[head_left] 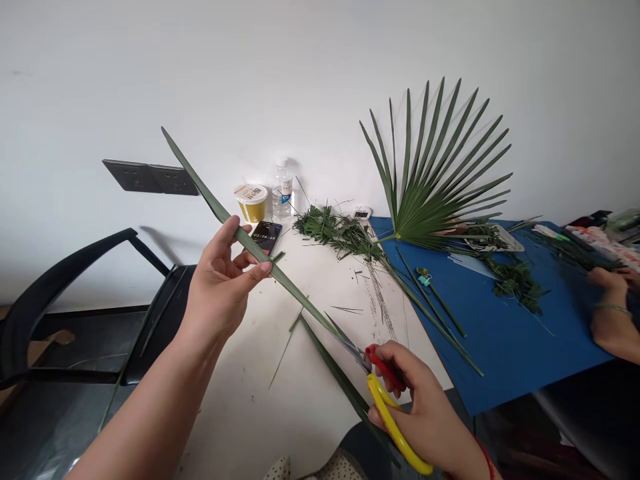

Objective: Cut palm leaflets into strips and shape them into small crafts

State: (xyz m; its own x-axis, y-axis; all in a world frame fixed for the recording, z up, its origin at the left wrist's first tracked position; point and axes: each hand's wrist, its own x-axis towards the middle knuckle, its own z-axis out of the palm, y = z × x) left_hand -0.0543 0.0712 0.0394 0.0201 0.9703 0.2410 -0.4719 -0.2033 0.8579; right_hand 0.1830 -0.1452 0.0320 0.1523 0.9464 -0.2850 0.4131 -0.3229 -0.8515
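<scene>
A long green palm leaf strip (295, 291) slants across the view, gripped midway between the thumb and fingers of my left hand (220, 287). Its upper end points toward the wall socket. In my right hand (425, 407) are scissors (384, 387) with one red and one yellow handle loop. The parted blades lie against the strip's lower end; whether they are cutting it I cannot tell. Below the scissors another palm leaf strip (333, 367) rests on the white table (240, 400) and runs toward its near edge.
Leaf scraps (337, 230) are heaped at the back, near a phone (267, 237), a lidded tub (251, 203) and a water bottle (283, 190). A fan palm leaf (435, 187) leans on the wall above a blue table (450, 287). Another person's hand (613, 293) is far right. A black chair (160, 320) stands left.
</scene>
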